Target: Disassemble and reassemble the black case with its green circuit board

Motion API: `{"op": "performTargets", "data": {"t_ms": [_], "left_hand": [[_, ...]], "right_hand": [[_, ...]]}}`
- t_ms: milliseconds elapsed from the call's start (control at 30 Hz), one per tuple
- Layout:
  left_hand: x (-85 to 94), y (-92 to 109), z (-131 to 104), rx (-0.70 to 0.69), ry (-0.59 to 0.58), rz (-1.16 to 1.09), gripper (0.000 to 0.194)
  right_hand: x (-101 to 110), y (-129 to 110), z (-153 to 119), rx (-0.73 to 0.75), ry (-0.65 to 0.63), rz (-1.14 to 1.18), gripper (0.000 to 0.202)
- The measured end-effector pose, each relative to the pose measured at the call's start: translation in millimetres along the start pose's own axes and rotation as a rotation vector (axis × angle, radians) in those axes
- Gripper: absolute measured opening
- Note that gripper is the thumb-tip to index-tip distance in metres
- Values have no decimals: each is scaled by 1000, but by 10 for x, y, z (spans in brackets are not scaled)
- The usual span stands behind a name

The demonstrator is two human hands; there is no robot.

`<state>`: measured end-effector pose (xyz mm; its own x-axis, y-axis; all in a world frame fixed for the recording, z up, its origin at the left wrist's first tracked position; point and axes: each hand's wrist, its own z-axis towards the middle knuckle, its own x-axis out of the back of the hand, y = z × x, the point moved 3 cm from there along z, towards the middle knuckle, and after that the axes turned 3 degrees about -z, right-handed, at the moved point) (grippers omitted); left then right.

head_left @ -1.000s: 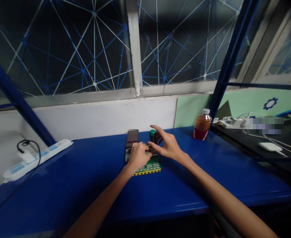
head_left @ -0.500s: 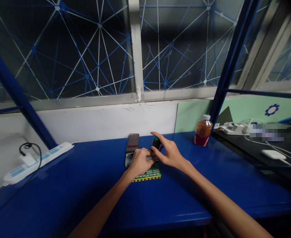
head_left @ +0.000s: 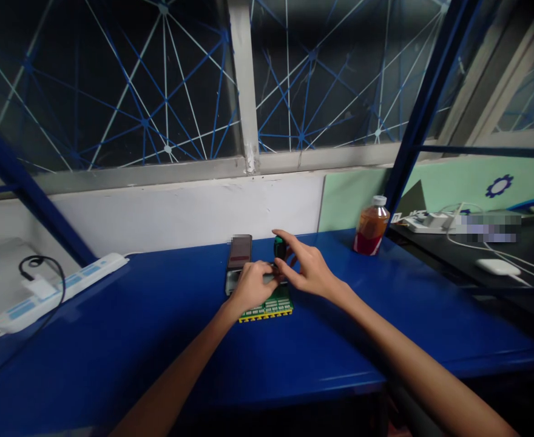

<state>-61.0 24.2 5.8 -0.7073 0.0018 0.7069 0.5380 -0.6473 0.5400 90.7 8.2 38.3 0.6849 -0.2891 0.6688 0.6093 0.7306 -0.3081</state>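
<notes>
Over a green board with a yellow toothed edge (head_left: 278,305), my left hand (head_left: 254,284) has its thumb and fingers pinched near the foot of a dark tool; what lies between them is too small to tell. My right hand (head_left: 310,267) is wrapped round the upright black tool with a green top (head_left: 279,247), its index finger raised above it. Just behind my left hand lies an open dark case (head_left: 239,252), partly hidden by the fingers.
A bottle of reddish drink (head_left: 371,226) stands at the back right of the blue table (head_left: 294,364). On the left lies a white power strip (head_left: 62,294) with a black cable. A black side table (head_left: 467,261) at the right bears cables and a white charger (head_left: 497,267).
The head view has shifted slightly, so the scene sits higher and a little to the left. My right index finger and the tool stand in nearly the same pose.
</notes>
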Motion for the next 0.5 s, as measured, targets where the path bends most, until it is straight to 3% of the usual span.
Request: {"op": "performTargets", "data": {"t_ms": [500], "left_hand": [[-12,-31,-25,16,-11,-37,15]], "right_hand": [[-15,-2,-6,-4,18,-24,64]]}}
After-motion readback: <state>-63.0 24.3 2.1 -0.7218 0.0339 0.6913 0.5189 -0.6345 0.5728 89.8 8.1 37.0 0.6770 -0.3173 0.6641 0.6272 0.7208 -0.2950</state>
